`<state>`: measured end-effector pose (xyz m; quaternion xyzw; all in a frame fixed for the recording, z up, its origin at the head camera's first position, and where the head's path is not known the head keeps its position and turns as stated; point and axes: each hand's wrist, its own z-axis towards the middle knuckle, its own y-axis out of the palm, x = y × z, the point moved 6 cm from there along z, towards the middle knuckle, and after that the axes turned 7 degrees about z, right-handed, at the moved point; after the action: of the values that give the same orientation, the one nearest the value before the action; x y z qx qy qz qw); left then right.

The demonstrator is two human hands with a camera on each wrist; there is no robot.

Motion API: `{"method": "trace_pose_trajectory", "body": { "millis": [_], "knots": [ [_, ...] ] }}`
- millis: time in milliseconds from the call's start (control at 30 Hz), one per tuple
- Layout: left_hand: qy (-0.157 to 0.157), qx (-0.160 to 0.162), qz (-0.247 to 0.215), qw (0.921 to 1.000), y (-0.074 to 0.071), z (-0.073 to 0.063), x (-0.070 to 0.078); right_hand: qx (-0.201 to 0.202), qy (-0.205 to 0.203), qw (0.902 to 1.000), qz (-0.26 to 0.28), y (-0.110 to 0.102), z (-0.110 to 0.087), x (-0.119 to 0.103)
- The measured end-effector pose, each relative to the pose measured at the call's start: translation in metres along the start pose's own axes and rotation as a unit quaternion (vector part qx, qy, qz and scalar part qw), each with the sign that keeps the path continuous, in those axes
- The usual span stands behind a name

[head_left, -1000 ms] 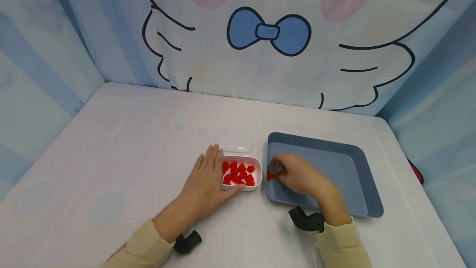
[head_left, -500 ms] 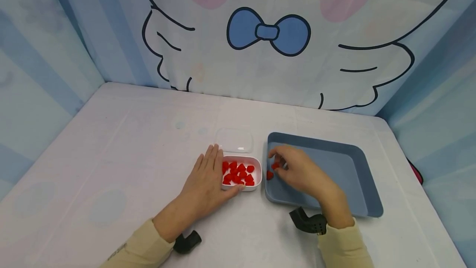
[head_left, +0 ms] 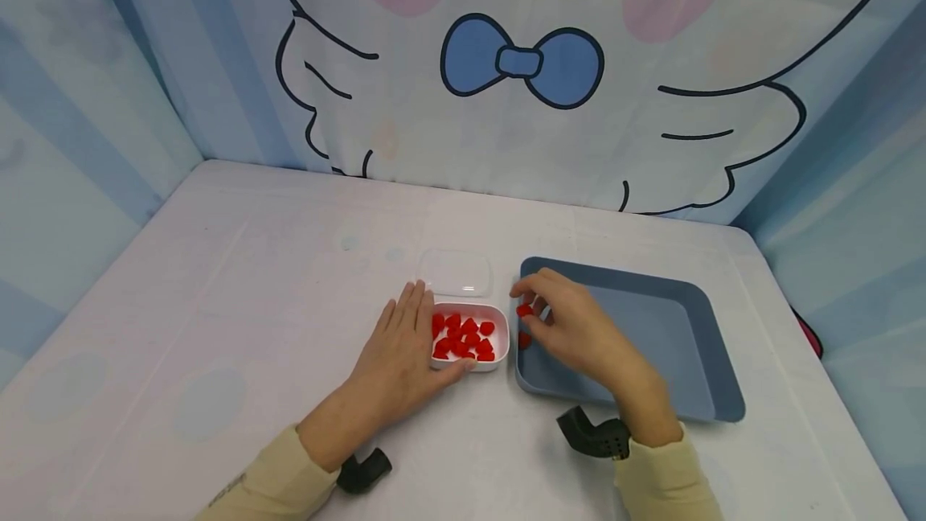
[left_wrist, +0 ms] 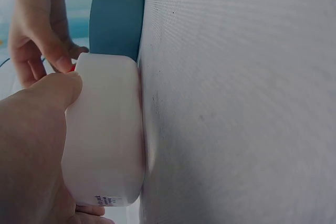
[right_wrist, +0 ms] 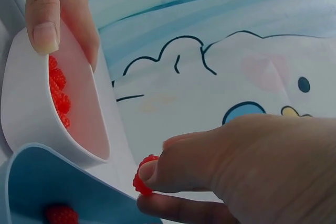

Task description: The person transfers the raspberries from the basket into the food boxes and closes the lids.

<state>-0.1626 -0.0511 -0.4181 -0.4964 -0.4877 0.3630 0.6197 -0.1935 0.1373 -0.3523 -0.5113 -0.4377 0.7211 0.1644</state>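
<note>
My left hand [head_left: 405, 352] lies flat against the left side of a small white box [head_left: 504, 344], fingers straight and together, thumb on its near rim. Several red raspberries [head_left: 469, 326] are inside that box. Between thumb and fingers, my right hand [head_left: 579, 332] pinches one raspberry [right_wrist: 143, 176] above the left edge of the blue-grey tray [head_left: 651, 320]. Another raspberry [head_left: 525, 341] lies in the tray by its left wall. From the left wrist, the box's outer wall [left_wrist: 105, 129] shows with small print at one end, and the left thumb lies over the rim.
A clear plastic lid [head_left: 456, 273] lies on the white table behind the box. The tray stands just right of the box, its raised rim between them. Printed curtains [head_left: 506, 143] enclose the table at the back and sides.
My right hand has lifted a raspberry from the tray's left side and carried it up and left towards the box. The left hand and the box have stayed in place.
</note>
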Motion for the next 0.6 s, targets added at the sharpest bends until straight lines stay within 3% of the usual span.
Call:
{"method": "trace_pose_trajectory", "body": {
  "millis": [200,600],
  "knots": [
    [0.001,0.004,0.0,1.0,-0.001,0.0,0.0,0.017,-0.008,0.9998,-0.008,0.003,0.004,-0.005],
    [0.004,0.004,0.007,1.0,0.001,-0.001,0.001,0.021,-0.072,0.997,0.016,0.017,0.006,-0.017]
  ]
}}
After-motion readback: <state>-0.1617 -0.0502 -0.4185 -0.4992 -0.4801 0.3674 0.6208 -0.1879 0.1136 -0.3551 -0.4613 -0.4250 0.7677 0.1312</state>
